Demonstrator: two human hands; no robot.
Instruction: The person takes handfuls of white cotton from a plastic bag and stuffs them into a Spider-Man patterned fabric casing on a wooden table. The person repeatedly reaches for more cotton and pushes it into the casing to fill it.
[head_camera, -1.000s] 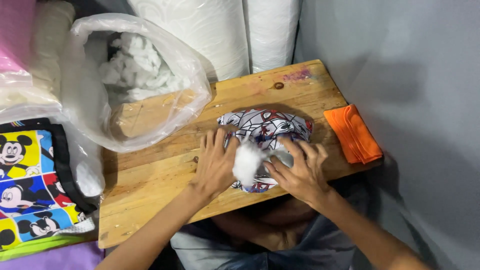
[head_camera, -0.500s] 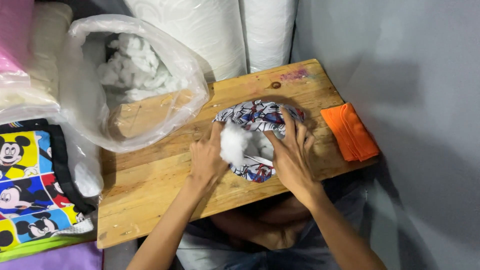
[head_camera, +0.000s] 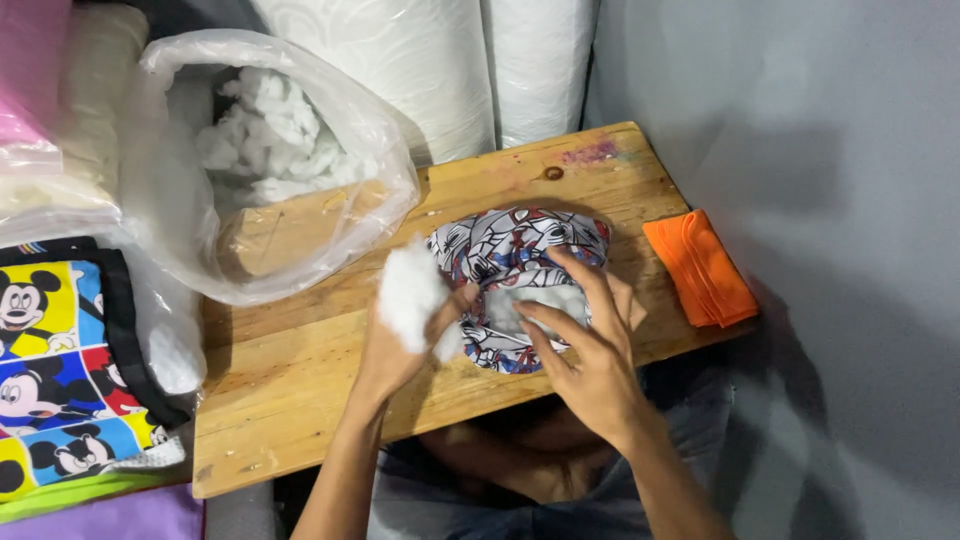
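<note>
Table (head_camera: 300, 370) — wooden, grey wall (head_camera: 800, 150) beside

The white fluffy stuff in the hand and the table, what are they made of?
The white clump in the left hand looks like soft fibre stuffing, maybe polyester or cotton: wispy, matte, no firm shape. The table looks like bare wooden planks: grain lines, a knot and seams show, with a dull finish.

I see a small wooden tabletop (head_camera: 300, 370) with a dark knot and a pinkish stain near its far edge. On it lie a printed fabric cover (head_camera: 520, 250) at the middle, a folded orange cloth (head_camera: 700, 268) at the right end, and a clear plastic bag (head_camera: 300, 220) of white stuffing overlapping its far left corner.
</note>
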